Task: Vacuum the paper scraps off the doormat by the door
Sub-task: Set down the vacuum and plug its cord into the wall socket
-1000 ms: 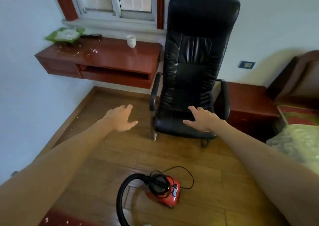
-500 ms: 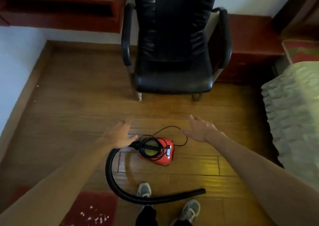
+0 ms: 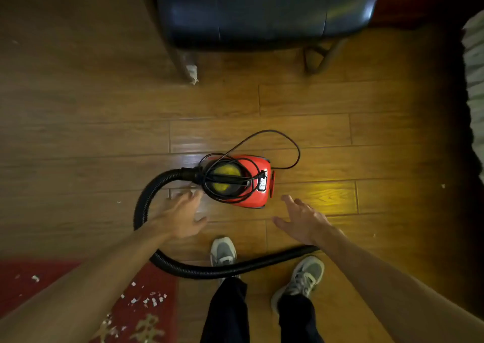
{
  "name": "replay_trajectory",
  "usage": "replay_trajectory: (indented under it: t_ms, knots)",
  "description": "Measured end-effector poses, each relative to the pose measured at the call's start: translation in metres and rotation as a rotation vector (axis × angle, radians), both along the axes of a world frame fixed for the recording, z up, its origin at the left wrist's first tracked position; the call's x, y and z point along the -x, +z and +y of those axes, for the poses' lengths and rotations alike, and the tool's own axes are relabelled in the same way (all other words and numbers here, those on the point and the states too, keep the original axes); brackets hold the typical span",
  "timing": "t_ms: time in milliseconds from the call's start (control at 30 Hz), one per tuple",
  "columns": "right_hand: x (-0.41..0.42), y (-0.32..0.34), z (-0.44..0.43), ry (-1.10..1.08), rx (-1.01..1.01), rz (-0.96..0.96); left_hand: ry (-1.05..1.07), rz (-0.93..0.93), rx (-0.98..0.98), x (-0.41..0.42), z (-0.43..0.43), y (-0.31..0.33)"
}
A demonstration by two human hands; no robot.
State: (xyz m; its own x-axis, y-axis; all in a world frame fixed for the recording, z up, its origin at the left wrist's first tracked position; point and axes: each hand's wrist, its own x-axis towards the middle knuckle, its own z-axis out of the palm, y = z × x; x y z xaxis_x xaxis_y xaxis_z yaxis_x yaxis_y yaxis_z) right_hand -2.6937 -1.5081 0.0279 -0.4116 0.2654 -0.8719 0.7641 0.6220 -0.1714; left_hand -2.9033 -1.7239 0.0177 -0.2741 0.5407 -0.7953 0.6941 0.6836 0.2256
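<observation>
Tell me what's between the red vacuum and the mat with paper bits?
In the head view, the black hose curves across the wood floor there, under the left arm.

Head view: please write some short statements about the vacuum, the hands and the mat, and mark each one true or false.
1. The cord is partly wound on top of the vacuum. True.
2. The left hand grips the hose. False: the hand is open, near the hose, and holds nothing.
3. Scraps lie on the mat. True.
4. The vacuum stands on the mat. False: it stands on the wood floor, apart from the mat.
5. The right hand is open with spread fingers. True.
</observation>
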Motion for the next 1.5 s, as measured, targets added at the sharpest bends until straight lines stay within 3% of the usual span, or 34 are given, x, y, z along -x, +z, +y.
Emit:
replay_trajectory:
  t_ms: [367, 600, 867, 1133, 1333, 1500]
  knots:
    - [0.018, -0.089, -0.031, -0.249, 0.083, 0.075, 0.066, 0.019, -0.146, 0.021, 0.012, -0.087]
    - [0.063, -0.134, -0.032, -0.679, 0.053, 0.185, 0.091, 0.135, -0.213, 0.036, 0.03, -0.121]
    - [0.101, -0.178, -0.037, -1.167, -0.041, 0.17, 0.008, 0.163, -0.218, 0.049, 0.018, -0.15]
    - [0.1, -0.182, -0.033, -1.22, -0.178, 0.271, -0.029, 0.243, -0.413, 0.06, 0.011, -0.174]
    - [0.106, -0.155, -0.009, -1.257, -0.27, 0.419, -0.098, 0.261, -0.441, 0.054, 0.02, -0.135]
    - [0.121, -0.113, 0.024, -1.312, -0.277, 0.597, -0.035, 0.193, -0.462, 0.042, 0.045, -0.097]
